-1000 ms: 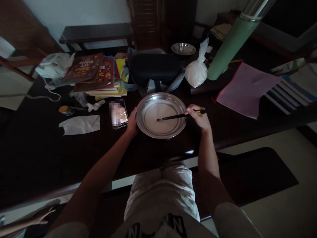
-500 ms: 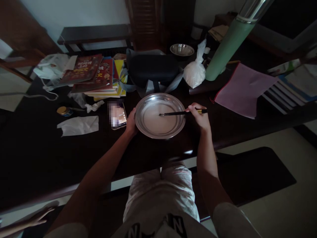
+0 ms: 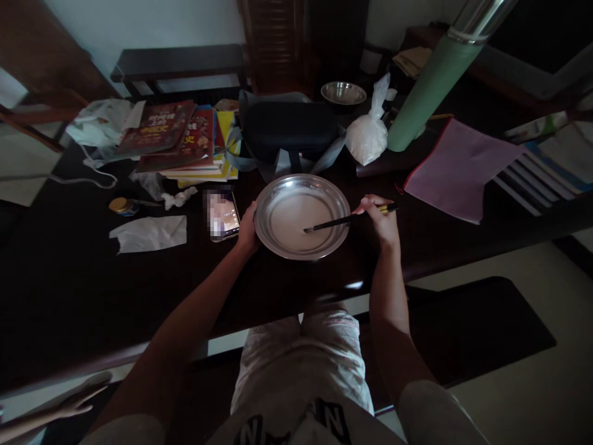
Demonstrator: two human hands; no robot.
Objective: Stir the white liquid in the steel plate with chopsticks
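The right hand point(image 3: 380, 220) has its fingers closed around a pair of dark chopsticks point(image 3: 345, 220), the tips dipped into pale liquid in a shallow steel dish point(image 3: 302, 216). The dish sits on the dark bench point(image 3: 69, 278), right in front of the person. The left hand point(image 3: 247, 230) presses against the dish's left rim, fingers curled on the edge. A phone point(image 3: 222, 214) lies just beside that hand, and a bag of white powder point(image 3: 367, 137) stands behind the dish.
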